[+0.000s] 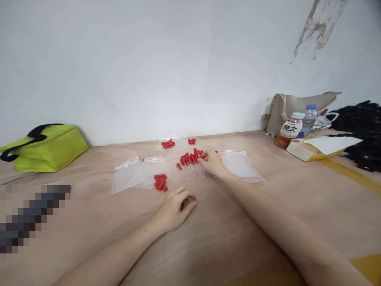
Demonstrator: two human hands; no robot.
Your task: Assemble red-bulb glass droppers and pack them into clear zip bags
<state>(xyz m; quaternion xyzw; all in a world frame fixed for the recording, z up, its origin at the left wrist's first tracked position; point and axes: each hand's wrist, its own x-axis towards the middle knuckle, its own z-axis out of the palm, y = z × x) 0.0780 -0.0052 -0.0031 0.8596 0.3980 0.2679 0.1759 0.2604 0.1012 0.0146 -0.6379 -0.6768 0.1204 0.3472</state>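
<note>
My right hand (213, 162) reaches to a row of clear droppers with red bulbs (190, 159) lying side by side. Its fingers are pinched at the red bulbs on the right end of the row, and they partly hide what they grip. My left hand (177, 209) rests on the table, thumb and fingers apart, with nothing in it. Ahead of it lies a small pile of loose red bulbs (160, 182). Clear zip bags (126, 174) lie flat to the left, and a stack of zip bags (240, 166) is beside my right hand.
Near the wall, a clear bag (180, 143) lies with red bulbs on it. A lime-green bag (50, 147) stands at left. At right are a tea bottle (290, 130), a water bottle (309, 117), a beige bag (276, 115), a paper packet (324, 147) and a black pile (363, 127).
</note>
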